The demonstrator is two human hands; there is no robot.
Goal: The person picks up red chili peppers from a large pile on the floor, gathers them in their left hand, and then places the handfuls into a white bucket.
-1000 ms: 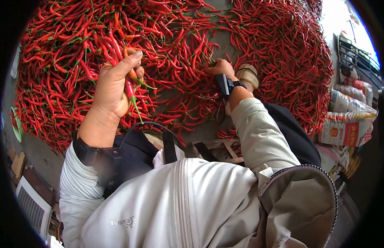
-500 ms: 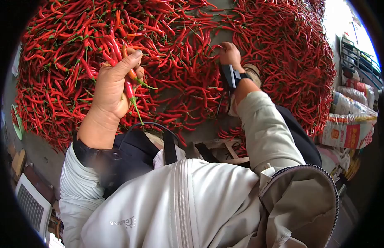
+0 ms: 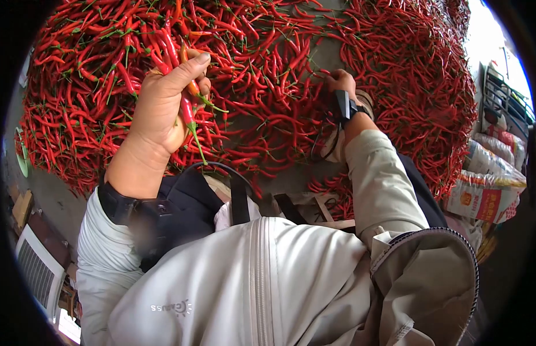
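Observation:
My left hand [image 3: 164, 98] is closed around a small bunch of chili peppers, red ones [image 3: 187, 111] and an orange one [image 3: 193, 87], with green stems sticking out below the thumb. It is raised in front of the big left heap of red chilies [image 3: 77, 115]. Farther right, my right hand [image 3: 343, 82] reaches down with curled fingers near the floor strip between the heaps. A red chili pepper [image 3: 323, 71] shows at its fingertips; the rest of the grip is hidden behind the hand.
Another large heap of red chilies [image 3: 418, 86] rises on the right. Loose chilies [image 3: 268, 138] lie scattered on the grey floor between. Printed sacks [image 3: 484, 196] stand at the far right. A white-framed grille [image 3: 40, 271] is at lower left. My shoe [image 3: 366, 101] is beside my right wrist.
My right hand has moved to the right and slightly down, with the red chili still at its fingertips. My left hand keeps its bunch and has shifted slightly up in view.

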